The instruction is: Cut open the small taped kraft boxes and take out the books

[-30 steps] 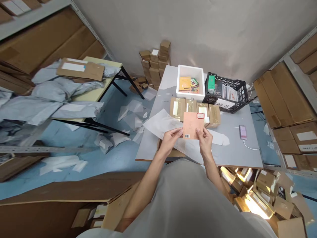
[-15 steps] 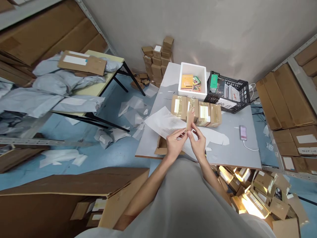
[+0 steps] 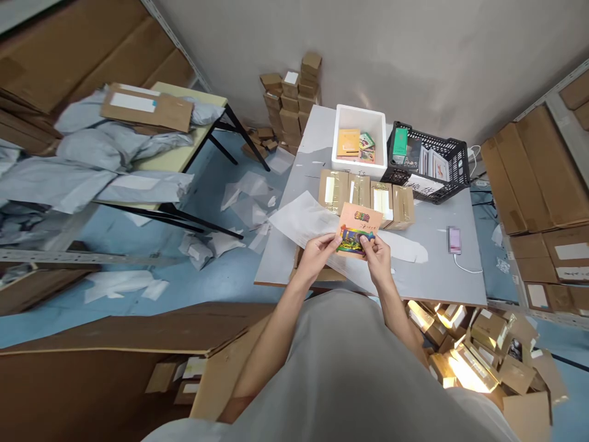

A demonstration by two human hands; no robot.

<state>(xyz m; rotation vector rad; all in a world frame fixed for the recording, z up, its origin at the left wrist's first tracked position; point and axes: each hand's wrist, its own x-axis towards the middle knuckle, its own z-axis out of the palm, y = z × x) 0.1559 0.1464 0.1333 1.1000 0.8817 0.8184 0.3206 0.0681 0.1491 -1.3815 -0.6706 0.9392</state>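
Both hands hold a small orange booklet (image 3: 361,228) over the near edge of the grey table (image 3: 427,270). Its colourful front cover faces up. My left hand (image 3: 316,255) pinches its lower left corner, and my right hand (image 3: 377,261) grips its lower right side. Under the hands lies a clear plastic sleeve (image 3: 301,221). Just beyond the booklet stands a row of taped brown boxes (image 3: 368,196).
A white foam box (image 3: 361,141) with booklets and a black crate (image 3: 430,162) stand at the table's far end. A phone (image 3: 454,239) on a cable lies to the right. Grey mailer bags cover a yellow table (image 3: 179,162) at left. Small boxes (image 3: 478,359) litter the floor at right.
The booklet was turned over: one second ago its plain back with a barcode showed, then it stood edge-on, and now its colourful front faces up. Both hands kept hold.
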